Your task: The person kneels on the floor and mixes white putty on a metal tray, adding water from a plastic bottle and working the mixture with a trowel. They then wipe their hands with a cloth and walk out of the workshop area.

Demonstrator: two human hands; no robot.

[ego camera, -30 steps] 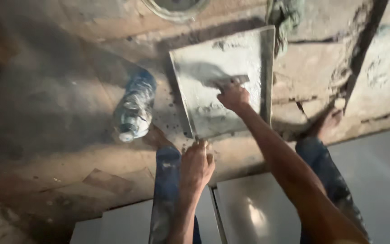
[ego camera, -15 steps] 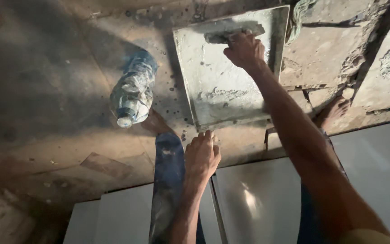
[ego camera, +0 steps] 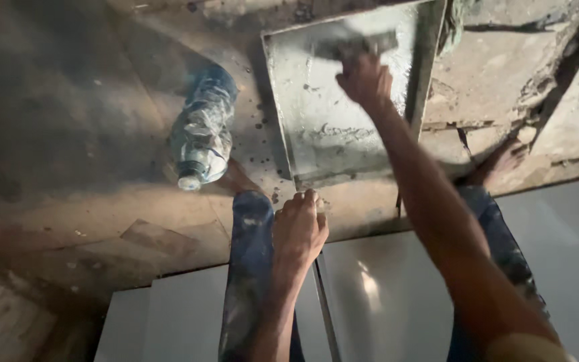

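The right hand (ego camera: 364, 79), fingers clenched on a trowel (ego camera: 356, 45), has swept from the near part of the grey mortar tray (ego camera: 343, 144) to its far edge; the left hand (ego camera: 299, 231) stays loosely curled at the tray's near rim, grasping nothing; the plastic bottle (ego camera: 202, 131) lies beside the tray.
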